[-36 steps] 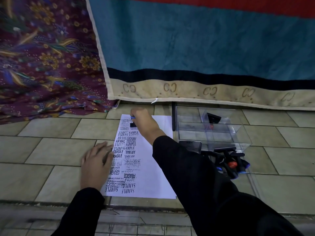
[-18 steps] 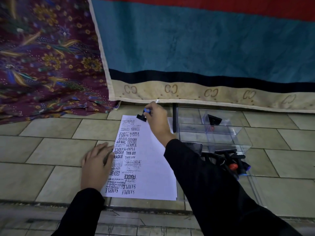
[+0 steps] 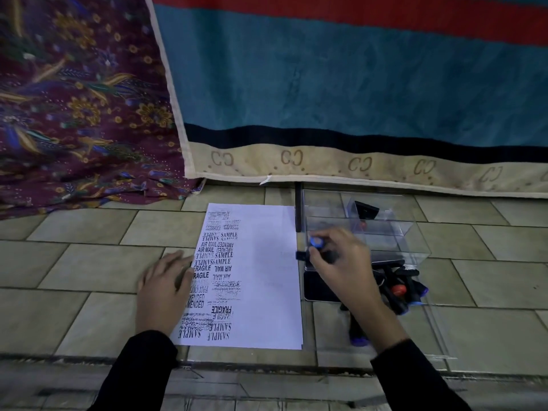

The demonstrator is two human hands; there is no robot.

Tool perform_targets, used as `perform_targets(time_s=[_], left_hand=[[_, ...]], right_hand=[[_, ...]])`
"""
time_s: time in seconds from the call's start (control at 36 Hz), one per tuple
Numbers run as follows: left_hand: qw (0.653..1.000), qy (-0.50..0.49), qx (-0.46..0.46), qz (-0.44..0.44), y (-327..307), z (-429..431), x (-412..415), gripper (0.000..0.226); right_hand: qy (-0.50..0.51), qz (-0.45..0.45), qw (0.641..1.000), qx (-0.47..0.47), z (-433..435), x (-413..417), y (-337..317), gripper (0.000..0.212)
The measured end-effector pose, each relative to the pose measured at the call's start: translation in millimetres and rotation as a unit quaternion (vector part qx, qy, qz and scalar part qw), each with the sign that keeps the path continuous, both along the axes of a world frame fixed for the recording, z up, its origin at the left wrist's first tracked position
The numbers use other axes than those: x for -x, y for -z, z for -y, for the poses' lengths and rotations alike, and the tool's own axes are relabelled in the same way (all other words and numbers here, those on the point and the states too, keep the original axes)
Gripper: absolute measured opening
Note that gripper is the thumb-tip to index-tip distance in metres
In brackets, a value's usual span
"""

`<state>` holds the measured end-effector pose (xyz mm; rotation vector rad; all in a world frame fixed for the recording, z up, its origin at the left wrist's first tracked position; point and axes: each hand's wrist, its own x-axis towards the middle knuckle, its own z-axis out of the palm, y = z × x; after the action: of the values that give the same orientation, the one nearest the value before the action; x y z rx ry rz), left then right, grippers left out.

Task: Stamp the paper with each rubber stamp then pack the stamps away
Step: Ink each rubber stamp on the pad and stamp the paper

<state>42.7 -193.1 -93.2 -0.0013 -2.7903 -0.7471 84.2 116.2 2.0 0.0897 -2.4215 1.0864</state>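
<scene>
Nearest me, two black sleeves reach in from the bottom edge. The left hand (image 3: 166, 295) lies flat, palm down, fingers straight and slightly spread. Its fingertips rest on the left edge of the paper (image 3: 267, 277), pinning it to the tiled floor (image 3: 74, 268). The white sheet lies lengthwise away from me, with its left half crowded by black prints reading SAMPLE, FRAGILE, AIR MAIL and AMENDED. Its right half is bare.

Just past the right edge of the paper, the right hand (image 3: 341, 262) has its fingers curled round a stamp (image 3: 316, 242). The blue cap shows above the knuckles and the black base pokes out to the left. I cannot tell whether the base touches anything beneath it.

Under and just behind the wrist lies a dark flat slab (image 3: 318, 287). To its right is a heap of loose stamps (image 3: 400, 289), black with red and blue caps. One blue-tipped stamp lies nearer, half hidden by the forearm. A clear lid (image 3: 439, 330) lies flat on the floor around them.

Beyond the hand stands a clear plastic box (image 3: 385, 232) with one black stamp inside at its far end. A thin black bar (image 3: 298, 206) lies between the box and the paper.

Farthest, a teal and red blanket (image 3: 355, 84) hangs down to the floor. A purple floral cloth (image 3: 74, 99) lies at far left.
</scene>
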Motion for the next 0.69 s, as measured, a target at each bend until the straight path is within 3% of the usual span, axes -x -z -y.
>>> perform_targets(time_s=[0.69], left_hand=[[1.0,-0.001,0.004,0.009,-6,-4,-2,0.026]], right_hand=[[0.004,0.042,0.999,-0.02,-19,-27,28,0.012]])
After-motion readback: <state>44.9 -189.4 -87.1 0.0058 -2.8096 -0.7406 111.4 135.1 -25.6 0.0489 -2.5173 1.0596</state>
